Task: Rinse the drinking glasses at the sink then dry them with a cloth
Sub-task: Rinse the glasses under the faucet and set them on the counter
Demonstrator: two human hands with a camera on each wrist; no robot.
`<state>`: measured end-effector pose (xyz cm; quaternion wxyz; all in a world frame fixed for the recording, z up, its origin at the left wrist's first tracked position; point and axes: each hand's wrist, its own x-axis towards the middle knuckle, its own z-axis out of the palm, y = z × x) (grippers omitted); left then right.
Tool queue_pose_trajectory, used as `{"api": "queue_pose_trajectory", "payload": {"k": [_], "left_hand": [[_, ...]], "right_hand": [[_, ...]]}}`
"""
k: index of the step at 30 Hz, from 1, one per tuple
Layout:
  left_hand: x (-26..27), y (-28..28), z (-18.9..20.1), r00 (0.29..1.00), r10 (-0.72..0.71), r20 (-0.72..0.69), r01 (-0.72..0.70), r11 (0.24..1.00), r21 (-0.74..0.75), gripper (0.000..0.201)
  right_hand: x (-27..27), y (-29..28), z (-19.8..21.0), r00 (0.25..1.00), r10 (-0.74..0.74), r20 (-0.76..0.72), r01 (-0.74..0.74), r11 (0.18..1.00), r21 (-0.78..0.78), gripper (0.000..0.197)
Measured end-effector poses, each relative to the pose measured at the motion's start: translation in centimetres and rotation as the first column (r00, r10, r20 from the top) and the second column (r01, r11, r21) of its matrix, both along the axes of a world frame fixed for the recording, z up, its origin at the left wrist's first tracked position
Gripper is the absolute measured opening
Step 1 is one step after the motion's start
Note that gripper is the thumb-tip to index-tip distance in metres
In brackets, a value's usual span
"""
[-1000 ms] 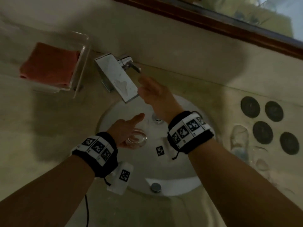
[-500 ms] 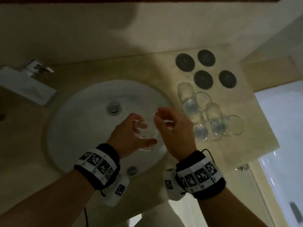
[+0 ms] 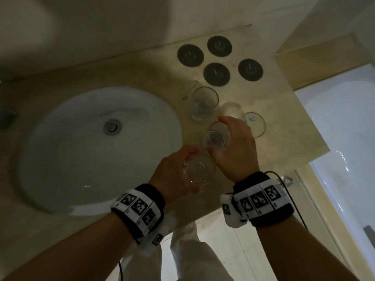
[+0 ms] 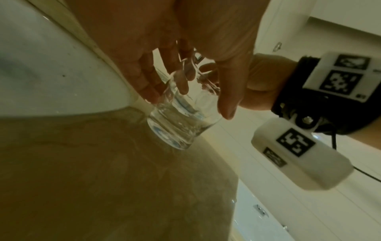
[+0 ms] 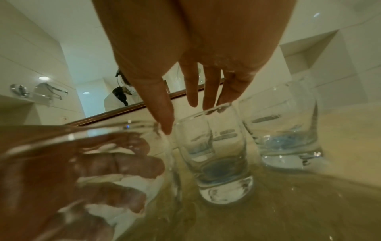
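My left hand (image 3: 178, 173) grips a clear drinking glass (image 3: 195, 172) over the counter's front edge, just right of the sink (image 3: 60, 159). Its fingers (image 4: 156, 81) curl round the tilted glass (image 4: 179, 117). My right hand (image 3: 233, 142) arches over a second glass (image 3: 215, 138) that stands on the counter. In the right wrist view its thumb and straight fingers (image 5: 208, 91) hang at the rim of that standing glass (image 5: 216, 154); I cannot tell whether they touch it. The glass in my left hand fills the lower left (image 5: 82, 163).
More glasses (image 3: 205, 102) (image 3: 253, 123) stand close together behind my right hand on the beige counter (image 3: 284, 142). Several dark round coasters (image 3: 217, 74) lie farther back. A white bathtub (image 3: 345, 138) borders the counter on the right.
Both hands moved right from the basin. The left hand carried its glass from above the sink to the counter edge, and the right hand reached over a standing glass. The faucet left the view.
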<state>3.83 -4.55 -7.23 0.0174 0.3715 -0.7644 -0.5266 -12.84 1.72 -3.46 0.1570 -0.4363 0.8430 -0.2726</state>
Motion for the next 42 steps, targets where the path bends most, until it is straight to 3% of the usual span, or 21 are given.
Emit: {"api": "queue_pose_trajectory", "payload": {"k": [4,9,14,17,20,26,32,38,42], "left_hand": [[-1.1,0.8,-0.1,1.000,0.008,0.000,-0.008,1.000,-0.012,0.088],[-1.8,1.3,-0.2,1.000,0.023,-0.017,-0.023,0.999,-0.026,0.085],[-1.9,1.2,0.1,1.000,0.004,-0.007,-0.004,1.000,-0.021,0.086],[-1.7,0.9,0.5,1.000,0.013,-0.027,-0.012,1.000,0.019,0.102],[-0.8,-0.2,1.3,0.988,0.106,-0.108,-0.106,0.994,0.008,0.115],[3.0,-3.9,4.4,0.913,0.229,-0.338,-0.261,0.964,-0.053,0.106],[8.9,-8.5,6.1,0.869,0.276,-0.410,-0.308,0.951,-0.014,0.089],[17.1,-12.6,4.8,0.831,0.396,-0.390,-0.447,0.894,-0.044,0.079],[21.6,-13.6,2.9,0.823,0.473,-0.314,-0.497,0.868,0.003,0.075]], "right_hand": [[-1.5,-0.1,-0.4,0.995,0.087,-0.049,-0.080,0.988,0.129,0.069],[-2.8,-0.5,-0.5,0.995,0.104,-0.004,-0.102,0.982,0.159,0.081],[-2.7,-0.3,0.0,0.994,0.091,-0.061,-0.084,0.991,0.105,0.083],[-2.5,-0.4,1.5,0.993,0.081,-0.086,-0.076,0.995,0.065,0.085],[-1.6,-0.9,3.9,0.985,0.095,-0.146,-0.095,0.995,0.007,0.084],[3.4,-3.2,9.4,0.960,0.192,-0.206,-0.199,0.980,-0.016,0.082],[11.3,-8.6,11.1,0.933,0.349,-0.087,-0.348,0.937,0.024,0.085],[18.5,-14.4,8.7,0.898,0.439,0.038,-0.441,0.895,0.063,0.087],[21.7,-17.9,6.9,0.888,0.379,0.262,-0.386,0.922,-0.028,0.052]]}}
